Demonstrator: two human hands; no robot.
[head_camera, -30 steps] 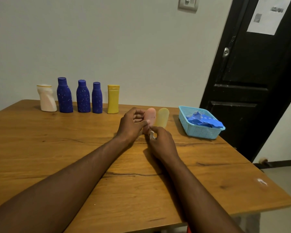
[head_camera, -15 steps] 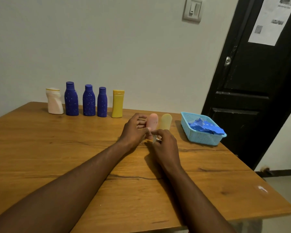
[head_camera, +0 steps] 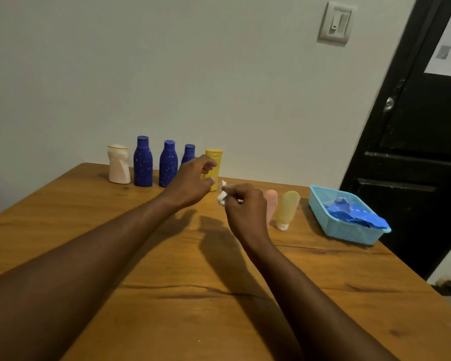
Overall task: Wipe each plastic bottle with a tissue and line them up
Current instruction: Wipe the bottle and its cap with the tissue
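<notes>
A row stands at the table's far edge by the wall: a white bottle (head_camera: 119, 165), two tall dark blue bottles (head_camera: 143, 162) (head_camera: 168, 166), a smaller blue bottle (head_camera: 189, 153) and a yellow bottle (head_camera: 215, 156). My left hand (head_camera: 192, 182) hovers in front of the small blue and yellow bottles, fingers loosely curled, holding nothing. My right hand (head_camera: 246, 211) pinches a crumpled white tissue (head_camera: 221, 198). Just right of it a pink tube bottle (head_camera: 271, 203) and a pale yellow tube bottle (head_camera: 287, 208) stand upside down on their caps.
A light blue plastic basket (head_camera: 345, 231) holding blue wrappers (head_camera: 354, 213) sits near the wooden table's (head_camera: 167, 287) right edge. A black door (head_camera: 414, 152) is beyond it, and a wall switch (head_camera: 335, 23) is above.
My left hand let go of the pink bottle and lifted left toward the row. My right hand drew the tissue off the pink bottle. The camera tilted up and right.
</notes>
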